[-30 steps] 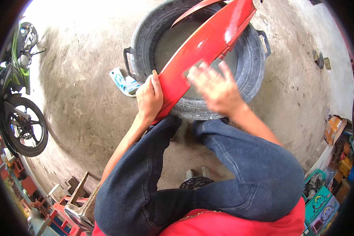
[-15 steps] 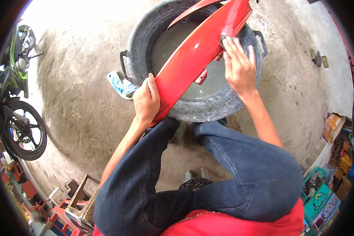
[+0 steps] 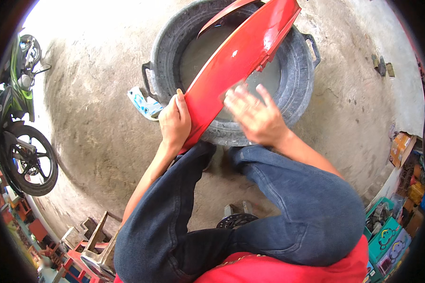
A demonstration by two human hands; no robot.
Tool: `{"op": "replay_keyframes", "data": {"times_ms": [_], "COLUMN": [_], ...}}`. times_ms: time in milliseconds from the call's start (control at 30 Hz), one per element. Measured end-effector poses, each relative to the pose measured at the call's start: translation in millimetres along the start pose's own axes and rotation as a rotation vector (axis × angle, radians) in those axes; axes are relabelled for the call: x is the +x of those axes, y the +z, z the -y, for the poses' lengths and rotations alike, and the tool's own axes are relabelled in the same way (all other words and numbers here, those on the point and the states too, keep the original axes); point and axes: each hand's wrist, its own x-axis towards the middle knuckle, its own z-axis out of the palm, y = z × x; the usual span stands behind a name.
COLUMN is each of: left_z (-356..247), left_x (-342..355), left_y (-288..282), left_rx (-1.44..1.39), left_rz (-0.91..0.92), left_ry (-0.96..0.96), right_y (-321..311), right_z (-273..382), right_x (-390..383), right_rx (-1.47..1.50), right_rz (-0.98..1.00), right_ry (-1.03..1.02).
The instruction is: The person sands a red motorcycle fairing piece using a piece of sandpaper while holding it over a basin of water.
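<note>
A glossy red motorcycle body panel (image 3: 236,54) slants across a large dark basin, its near end by my knees and its far end beyond the rim. My left hand (image 3: 174,120) is closed round the near end, thumb along the edge. My right hand (image 3: 257,115), smeared by motion, is at the panel's lower right edge with fingers forward. A small grey piece of sandpaper (image 3: 223,97) shows faintly under its fingertips, mostly hidden. The dark basin (image 3: 295,94) holds cloudy water, and a second curved red piece (image 3: 222,18) leans across its far side.
A blue-and-white plastic piece (image 3: 145,104) lies on the concrete left of the basin. Farther left stands a black and green motorcycle (image 3: 26,155). A wooden stool (image 3: 99,247) is at lower left, boxes (image 3: 385,236) at lower right. A brake disc (image 3: 237,220) lies between my legs.
My right hand has slid down along the panel's right edge, toward me and leftward, with the sandpaper. My left hand keeps its hold; the panel has barely shifted.
</note>
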Motion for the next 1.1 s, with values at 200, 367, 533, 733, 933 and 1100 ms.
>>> {"op": "replay_keyframes", "data": {"times_ms": [200, 367, 533, 733, 933, 1100], "left_z": [-2, 3, -1, 1, -2, -8], "left_x": [1, -3, 0, -1, -1, 0], "left_y": [1, -2, 1, -3, -1, -8], "left_rx": [0.004, 0.02, 0.002, 0.012, 0.026, -0.012], "left_rz": [-0.038, 0.005, 0.007, 0.003, 0.038, 0.024], "left_ry": [0.019, -0.022, 0.01, -0.011, -0.037, -0.07], "right_y": [-10, 0, -9, 3, 1, -4], "right_z": [-100, -34, -68, -70, -39, -103], "right_x": [24, 37, 59, 77, 73, 94], "right_rx": [-0.201, -0.073, -0.15, -0.28, -0.113, -0.201], "right_rz": [-0.122, -0.023, -0.11, -0.124, -0.056, -0.142], "right_ry": [0.301, -0.002, 0.022, 0.059, -0.059, 0.293]}}
